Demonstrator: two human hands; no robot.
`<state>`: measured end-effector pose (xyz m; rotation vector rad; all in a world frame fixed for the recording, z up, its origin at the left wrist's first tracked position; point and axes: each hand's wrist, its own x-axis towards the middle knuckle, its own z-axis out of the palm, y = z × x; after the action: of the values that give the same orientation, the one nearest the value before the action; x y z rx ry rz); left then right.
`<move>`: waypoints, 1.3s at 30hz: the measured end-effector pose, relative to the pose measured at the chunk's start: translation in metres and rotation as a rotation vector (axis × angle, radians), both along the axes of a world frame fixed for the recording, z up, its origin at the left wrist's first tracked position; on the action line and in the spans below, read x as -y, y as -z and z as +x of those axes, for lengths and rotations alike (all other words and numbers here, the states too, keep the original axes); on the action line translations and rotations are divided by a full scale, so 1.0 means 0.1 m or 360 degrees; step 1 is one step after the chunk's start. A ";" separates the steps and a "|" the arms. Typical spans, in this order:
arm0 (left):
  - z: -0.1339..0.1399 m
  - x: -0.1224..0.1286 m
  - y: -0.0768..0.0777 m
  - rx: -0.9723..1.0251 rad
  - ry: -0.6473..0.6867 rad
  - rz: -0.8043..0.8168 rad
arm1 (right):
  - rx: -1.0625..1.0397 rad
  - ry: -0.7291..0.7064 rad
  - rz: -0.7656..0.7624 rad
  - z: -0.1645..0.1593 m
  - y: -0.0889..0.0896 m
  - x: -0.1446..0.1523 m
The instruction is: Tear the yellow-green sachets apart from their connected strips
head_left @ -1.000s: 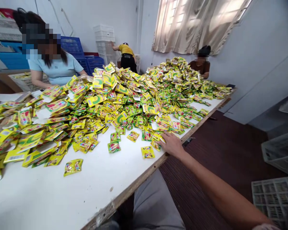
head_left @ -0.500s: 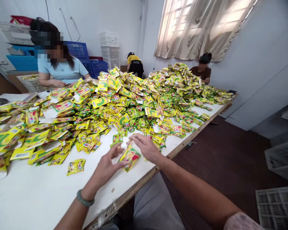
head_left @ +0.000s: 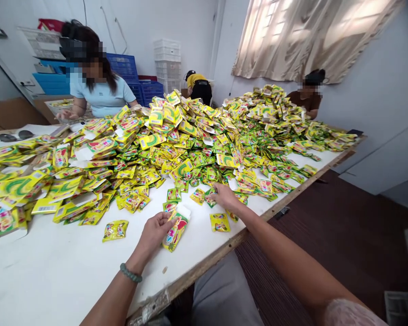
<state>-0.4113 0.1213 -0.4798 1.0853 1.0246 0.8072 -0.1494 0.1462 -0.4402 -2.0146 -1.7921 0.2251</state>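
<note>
My left hand (head_left: 156,230) is closed round a small yellow-green carton (head_left: 176,232). The carton is tilted, and its white end flap stands up at the top. Further right, my right hand (head_left: 225,197) has its fingers pinched at a small green sachet (head_left: 210,198) on the white table. An orange-yellow sachet (head_left: 197,196) lies just left of that one. Below my right hand lies a flat yellow sachet (head_left: 220,222). Green sachets (head_left: 173,195) lie behind the carton, and another yellow sachet (head_left: 115,230) is left of my left hand.
A big heap of cartons and sachets (head_left: 190,136) covers the far part of the table (head_left: 71,271). One person (head_left: 100,90) sits across on the left, another (head_left: 308,97) at the far right end. A third person (head_left: 199,88) bends near stacked white crates (head_left: 167,63).
My right hand has left the carton and moved right to the green sachet. The carton stays in my left hand, now with its flap visible. The view has shifted leftward.
</note>
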 end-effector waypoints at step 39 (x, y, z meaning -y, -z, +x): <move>-0.16 -0.09 -0.04 0.0202 -0.0166 -0.0183 | 0.0163 0.0256 0.0001 -0.44 0.22 -0.09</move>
<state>-0.4275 0.1306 -0.4763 0.8774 1.0140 0.8790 -0.1936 0.1553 -0.4623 -2.1923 -1.6774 0.0730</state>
